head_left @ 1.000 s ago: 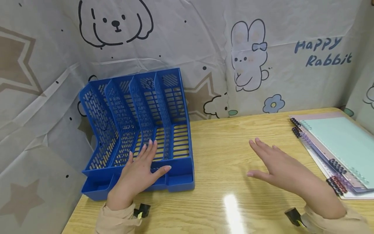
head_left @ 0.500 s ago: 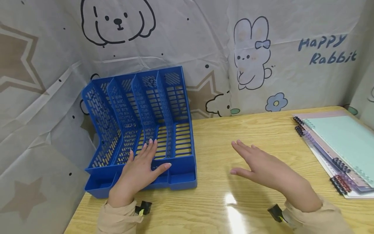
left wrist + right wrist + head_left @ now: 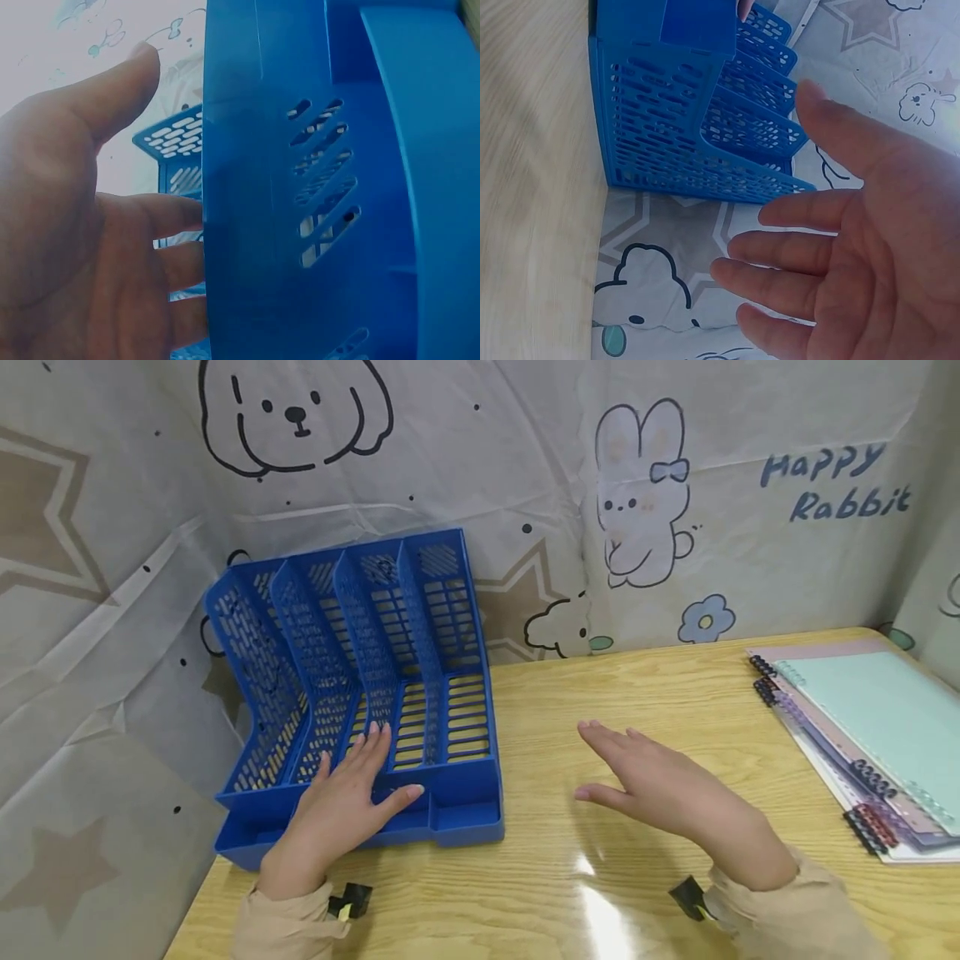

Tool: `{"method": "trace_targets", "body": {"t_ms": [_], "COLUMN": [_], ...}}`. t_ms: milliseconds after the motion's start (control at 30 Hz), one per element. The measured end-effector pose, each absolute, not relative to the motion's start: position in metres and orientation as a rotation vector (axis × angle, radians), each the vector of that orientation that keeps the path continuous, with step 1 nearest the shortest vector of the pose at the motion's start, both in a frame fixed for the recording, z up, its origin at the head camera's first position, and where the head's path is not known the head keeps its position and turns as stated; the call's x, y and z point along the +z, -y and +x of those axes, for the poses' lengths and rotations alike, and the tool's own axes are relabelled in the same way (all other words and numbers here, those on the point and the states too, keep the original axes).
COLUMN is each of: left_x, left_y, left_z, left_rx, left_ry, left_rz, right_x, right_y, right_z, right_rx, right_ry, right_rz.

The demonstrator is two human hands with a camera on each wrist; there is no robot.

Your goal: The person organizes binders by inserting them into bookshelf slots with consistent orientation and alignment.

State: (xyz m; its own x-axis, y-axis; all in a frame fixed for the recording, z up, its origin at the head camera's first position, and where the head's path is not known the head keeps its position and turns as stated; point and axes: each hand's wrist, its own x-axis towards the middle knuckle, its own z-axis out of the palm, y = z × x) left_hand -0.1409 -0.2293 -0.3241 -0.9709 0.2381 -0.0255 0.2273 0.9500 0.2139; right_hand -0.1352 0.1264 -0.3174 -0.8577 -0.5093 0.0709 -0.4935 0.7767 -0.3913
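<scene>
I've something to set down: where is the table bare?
The widest bare patch of table lies between the rack and the notebooks, the right hand over part of it. A smaller one lies in front of the notebooks. Crowded: the left, where the rack stands, left hand at its front.

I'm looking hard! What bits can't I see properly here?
Head view: front parts of the blue plastic slotted file rack, behind the left hand.
Head view: lower covers of the mint-green-topped stack of rectangular coil-bound notebooks, mostly hidden under its top; the stack's right side, cut off by the picture edge.
Left wrist view: the ends of three fingers, hidden behind the rack.
</scene>
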Motion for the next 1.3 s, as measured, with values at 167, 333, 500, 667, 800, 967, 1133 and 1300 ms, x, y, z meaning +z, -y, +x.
{"method": "trace_targets", "body": {"t_ms": [167,333,500,667,800,967,1133,1300], "left_x": [-0.323,-0.321,-0.321,-0.323,-0.32,-0.317,-0.315,-0.314], "left_y": [0.238,0.259,0.279,0.298,0.311,0.328,0.344,0.355], "left_z": [-0.145,-0.145,-0.137,-0.132,-0.134,-0.134,-0.134,-0.132], "left_rx": [0.401,0.496,0.505,0.516,0.625,0.713,0.658,0.598], "left_ry": [-3.026,-2.998,-2.977,-2.984,-2.974,-2.958,-2.952,-2.93], "left_rz": [0.357,0.305,0.257,0.224,0.224,0.187,0.043,-0.077], "right_x": [-0.319,-0.322,-0.323,-0.324,-0.323,-0.323,-0.325,-0.326], "right_y": [-0.122,-0.114,-0.104,-0.093,-0.087,-0.078,-0.067,-0.058], "right_z": [-0.137,-0.138,-0.14,-0.144,-0.146,-0.147,-0.15,-0.153], "right_rx": [-0.61,-0.585,-0.556,-0.52,-0.492,-0.464,-0.441,-0.419], "right_ry": [-2.943,-2.924,-2.91,-2.916,-2.929,-2.983,-3.088,-3.144], "right_rz": [-0.856,-0.896,-0.913,-0.914,-0.923,-0.983,-1.073,-1.056]}}
